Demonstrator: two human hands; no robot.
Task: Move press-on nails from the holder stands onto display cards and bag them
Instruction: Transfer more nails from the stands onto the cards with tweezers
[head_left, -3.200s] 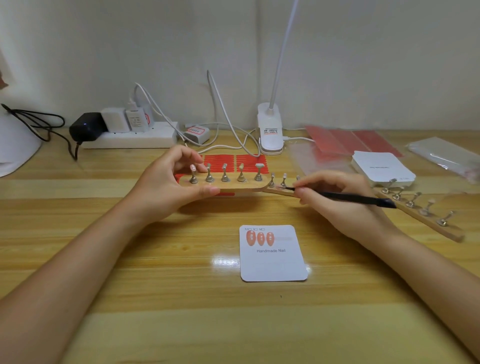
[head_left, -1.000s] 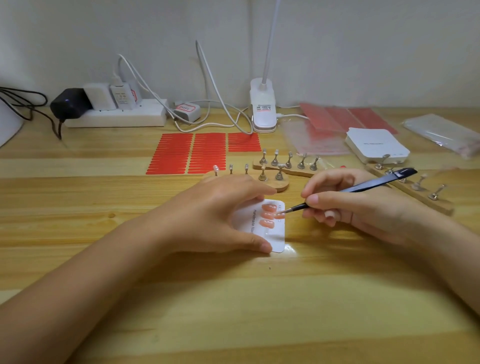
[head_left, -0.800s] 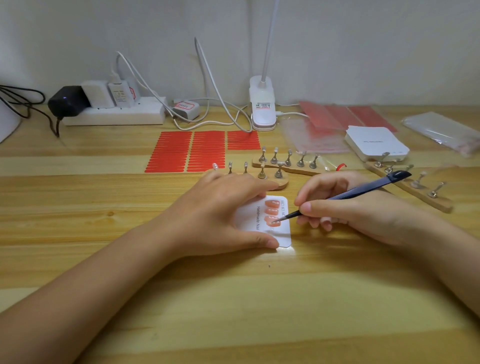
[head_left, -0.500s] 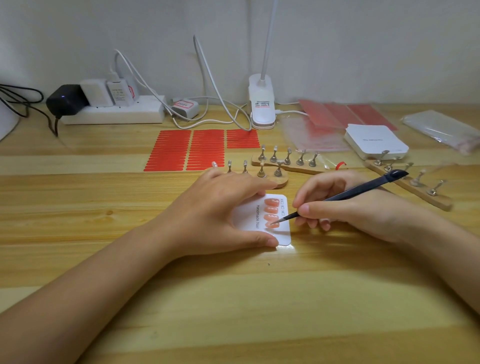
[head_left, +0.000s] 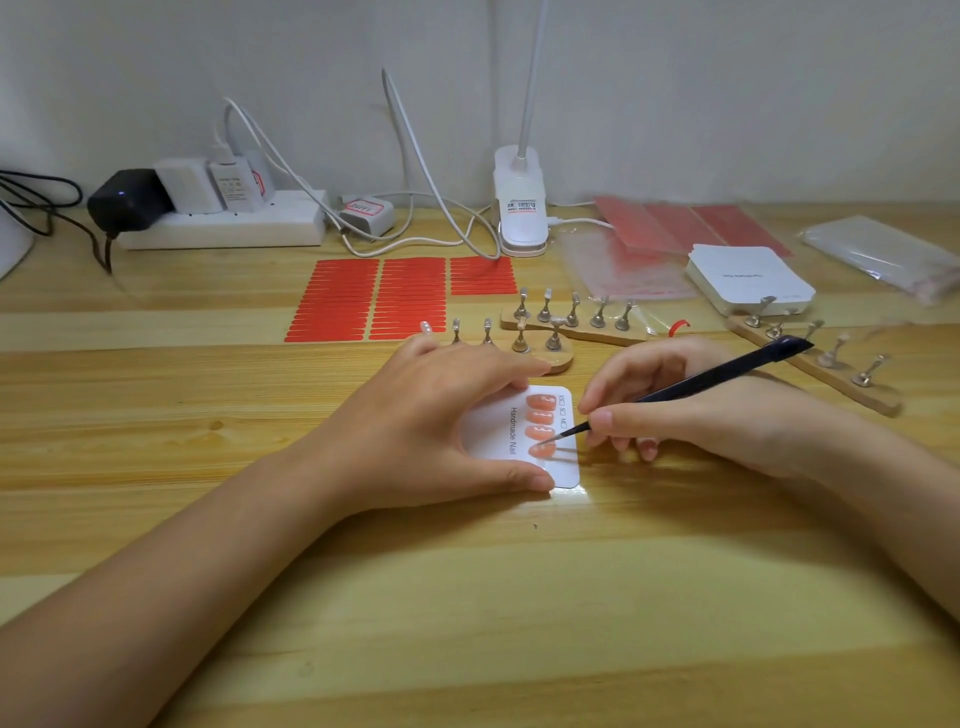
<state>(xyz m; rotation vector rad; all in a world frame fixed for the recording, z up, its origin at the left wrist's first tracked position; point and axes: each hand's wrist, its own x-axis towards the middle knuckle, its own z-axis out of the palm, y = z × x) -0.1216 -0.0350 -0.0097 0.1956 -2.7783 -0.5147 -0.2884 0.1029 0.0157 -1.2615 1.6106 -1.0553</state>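
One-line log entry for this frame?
step: nail onto display card | left hand: pressing card flat | right hand: holds tweezers, tip on fourth nail | bagging: not yet

Wooden table (head_left: 260, 597). Centre: display card (head_left: 563, 470), holder stands (head_left: 571, 332) above. Red strip sheets (head_left: 374, 296) centre-top. Power strip (head_left: 223, 226) upper left; card stack (head_left: 748, 278), clear bags (head_left: 878, 254) upper right.
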